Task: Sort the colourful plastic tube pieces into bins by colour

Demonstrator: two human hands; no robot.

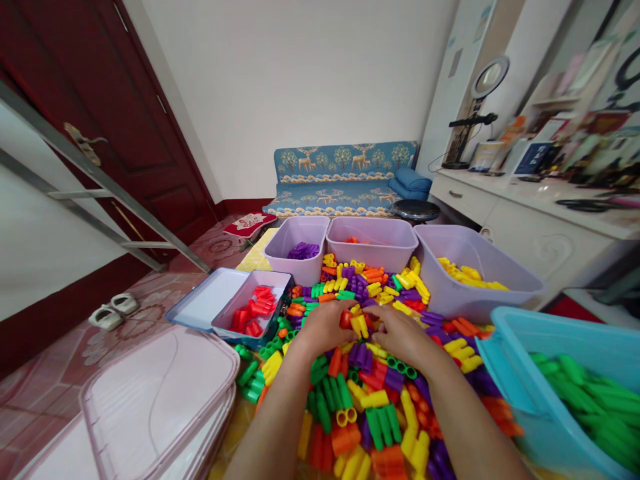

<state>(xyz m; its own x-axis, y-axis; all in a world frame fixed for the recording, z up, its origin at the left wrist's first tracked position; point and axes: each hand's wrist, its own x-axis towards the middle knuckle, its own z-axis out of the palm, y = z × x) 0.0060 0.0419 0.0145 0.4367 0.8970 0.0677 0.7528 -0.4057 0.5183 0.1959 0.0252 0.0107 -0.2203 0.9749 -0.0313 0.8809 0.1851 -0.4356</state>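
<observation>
My left hand point(326, 328) is in the middle of a heap of coloured plastic tube-shaped building pieces. Its fingers curl around a red-orange piece point(345, 319). Beside that, between the two hands, is a yellow piece point(359, 326). My right hand point(397, 328) reaches into the heap from the other side, its thumb and fingers apart and nothing plainly held. The fingertips are partly hidden among the pieces. Around the wrists lie green pieces point(384, 425), purple pieces point(361, 357) and orange pieces point(346, 439).
Lilac bins hold purple point(295, 268), orange point(373, 256) and yellow point(465, 303) pieces. Red pieces fill part of a small tray point(225, 321) at left. A turquoise bin point(520, 373) with green pieces stands right. Stacked lids point(160, 393) lie front left; a sofa point(340, 197) stands behind.
</observation>
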